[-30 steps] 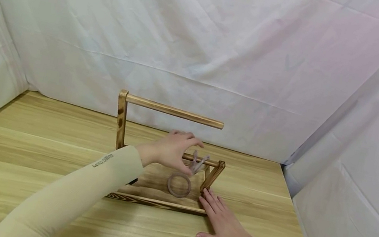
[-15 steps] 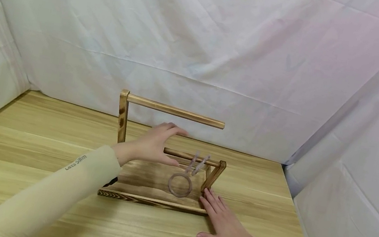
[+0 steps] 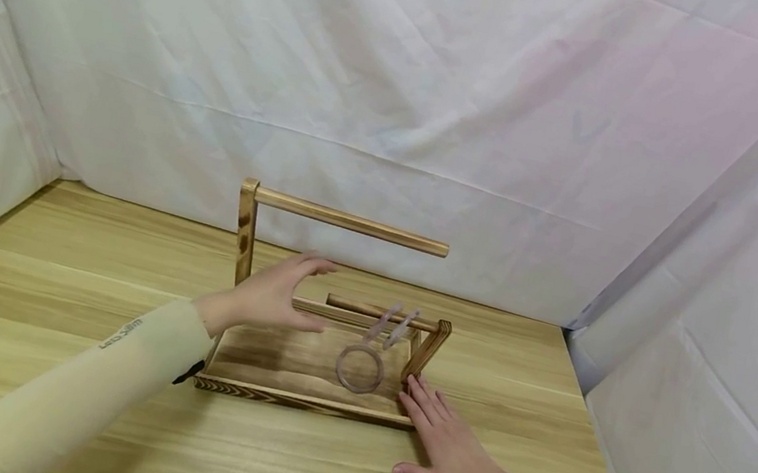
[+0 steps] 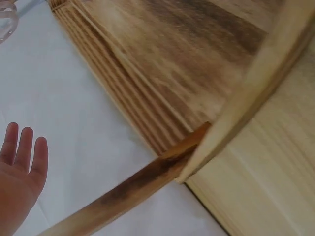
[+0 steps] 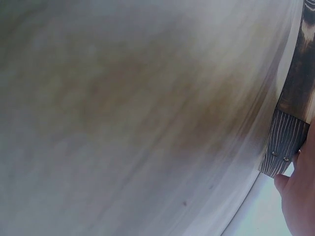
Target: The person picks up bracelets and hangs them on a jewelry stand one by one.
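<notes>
A wooden rack (image 3: pixel 311 404) has a tray base and two rods on posts. On its short lower rod (image 3: pixel 351 305) hang two pale translucent bangles (image 3: pixel 401 329), near the right post. A third bangle (image 3: pixel 355 390) is below them, facing the camera over the tray. My left hand (image 3: pixel 266 293) is above the tray's left part, fingers spread, thumb apart, holding nothing; its fingers (image 4: pixel 22 147) also show in the left wrist view. My right hand (image 3: pixel 451 452) lies flat, fingertips against the rack's right end by the post foot. In the right wrist view it touches the dark-grained corner (image 5: pixel 283 147).
The upper rod (image 3: pixel 351 221) extends right from the tall left post (image 3: pixel 245 234), its right end free, above and behind my left hand. White cloth (image 3: pixel 409 107) encloses the wood-grain table (image 3: pixel 74 284) at the back and sides.
My left hand has drawn back leftward from the bangles on the lower rod, uncovering them and the rod's left end. The right hand has stayed in place against the rack.
</notes>
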Demonstrator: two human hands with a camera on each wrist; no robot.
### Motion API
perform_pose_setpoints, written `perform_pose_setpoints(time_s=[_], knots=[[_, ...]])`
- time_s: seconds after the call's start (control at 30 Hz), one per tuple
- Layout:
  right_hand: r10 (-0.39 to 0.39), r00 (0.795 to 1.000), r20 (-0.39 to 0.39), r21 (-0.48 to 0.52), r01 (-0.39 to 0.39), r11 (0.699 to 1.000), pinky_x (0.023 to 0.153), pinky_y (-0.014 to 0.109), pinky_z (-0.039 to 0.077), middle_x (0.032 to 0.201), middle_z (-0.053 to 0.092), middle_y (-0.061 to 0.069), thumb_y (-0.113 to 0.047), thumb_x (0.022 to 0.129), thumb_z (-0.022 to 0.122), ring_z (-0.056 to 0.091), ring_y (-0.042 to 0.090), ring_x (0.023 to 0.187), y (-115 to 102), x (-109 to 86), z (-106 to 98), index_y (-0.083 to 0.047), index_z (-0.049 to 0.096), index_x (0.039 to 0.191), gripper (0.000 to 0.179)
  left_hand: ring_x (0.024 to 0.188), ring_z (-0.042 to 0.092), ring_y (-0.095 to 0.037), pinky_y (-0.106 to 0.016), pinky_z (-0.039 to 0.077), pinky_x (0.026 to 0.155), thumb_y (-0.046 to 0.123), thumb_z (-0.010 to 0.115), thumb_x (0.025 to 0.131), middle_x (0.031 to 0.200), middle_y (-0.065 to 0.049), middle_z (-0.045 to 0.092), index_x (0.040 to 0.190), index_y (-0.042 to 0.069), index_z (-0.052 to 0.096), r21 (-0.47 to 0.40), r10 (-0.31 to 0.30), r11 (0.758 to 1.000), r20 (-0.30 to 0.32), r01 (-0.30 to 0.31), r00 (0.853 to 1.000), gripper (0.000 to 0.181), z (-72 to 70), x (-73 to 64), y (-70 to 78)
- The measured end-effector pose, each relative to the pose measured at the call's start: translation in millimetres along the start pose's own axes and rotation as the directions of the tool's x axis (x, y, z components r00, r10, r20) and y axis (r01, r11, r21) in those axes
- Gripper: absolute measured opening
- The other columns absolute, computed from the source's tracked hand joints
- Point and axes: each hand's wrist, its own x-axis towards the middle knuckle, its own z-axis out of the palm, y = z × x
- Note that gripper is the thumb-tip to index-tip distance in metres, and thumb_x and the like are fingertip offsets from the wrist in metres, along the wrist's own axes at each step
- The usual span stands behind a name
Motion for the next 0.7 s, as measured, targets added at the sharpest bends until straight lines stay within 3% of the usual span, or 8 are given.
perform_pose_setpoints(time_s=[0.13,0.33,0.53,0.7], knots=[[-0.005,1.000,-0.004,0.001,0.005,1.000,0.115,0.017,-0.011,0.154,0.022,0.017,-0.062,0.081,0.057,0.023,0.032,0.142,0,1.1,-1,-0.002,0.031,0.145,0.091,0.127,0.044,-0.031,-0.052,0.040,0.102,0.048,0.077,0.070,0.138,-0.010,0.044,0.140,0.017,0.040,0.022,-0.036,0.999,0.016,0.035,0.999,0.085,3.4,-4.5,-9.8],[-0.004,1.000,0.002,0.003,0.004,1.000,0.115,0.016,-0.011,0.154,0.022,0.017,-0.062,0.081,0.057,0.022,0.032,0.142,0,1.7,-2,-0.002,0.031,0.145,0.091,0.131,0.038,-0.036,-0.056,0.035,0.105,0.046,0.079,0.070,0.144,-0.011,0.039,0.140,0.019,0.040,0.073,-0.081,0.995,0.094,0.074,0.992,0.085,14.8,-7.7,-20.7],[-0.011,1.000,0.005,-0.010,0.011,1.000,0.114,0.016,-0.012,0.153,0.024,0.018,-0.062,0.081,0.056,0.024,0.032,0.141,-1,1.4,-3,-0.002,0.032,0.144,0.091,0.133,0.033,-0.037,-0.058,0.026,0.109,0.048,0.078,0.070,0.142,-0.012,0.040,0.141,0.011,0.040,0.186,-0.065,0.982,0.178,0.032,0.982,0.088,31.1,-5.6,-23.3],[-0.014,1.000,0.002,-0.034,0.014,0.999,0.115,0.016,-0.012,0.153,0.024,0.017,-0.064,0.082,0.055,0.024,0.032,0.141,-1,1.1,-3,-0.002,0.032,0.144,0.091,0.136,0.028,-0.037,-0.059,0.022,0.111,0.052,0.076,0.070,0.148,-0.015,0.034,0.145,0.012,0.034,0.236,-0.051,0.972,0.275,-0.016,0.960,0.094,44.8,0.5,-19.9]])
